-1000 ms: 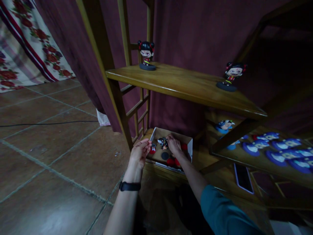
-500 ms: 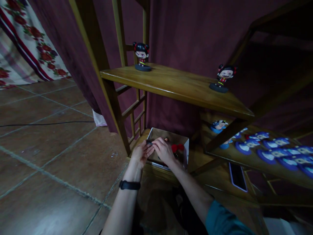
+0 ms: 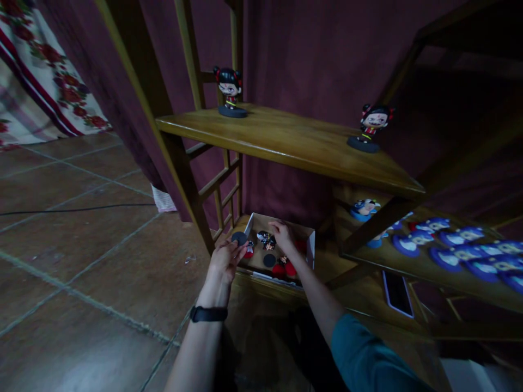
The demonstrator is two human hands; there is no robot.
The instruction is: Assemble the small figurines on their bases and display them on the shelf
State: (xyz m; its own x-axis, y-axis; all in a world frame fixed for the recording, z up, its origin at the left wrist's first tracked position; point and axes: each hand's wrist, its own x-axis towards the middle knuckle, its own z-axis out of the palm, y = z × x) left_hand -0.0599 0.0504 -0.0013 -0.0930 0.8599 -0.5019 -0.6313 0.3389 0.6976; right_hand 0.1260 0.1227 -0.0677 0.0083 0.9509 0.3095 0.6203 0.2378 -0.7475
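The left hand [image 3: 224, 260] pinches a round, dark-grey, plastic-looking disc [image 3: 239, 237], likely light, stiff, best rim-held; can't tell whether the right hand [image 3: 283, 237] grips anything.

A single camera, worn on the head, looked forward and down over the forearms [image 3: 316, 291] toward the hands [image 3: 223, 262] and the box [image 3: 311, 243], which lay below the middle of the view. It faced the wooden shelf [image 3: 286, 128] from close by and above, with tiled floor [image 3: 102, 261] at left and purple curtain [image 3: 294, 60] behind.
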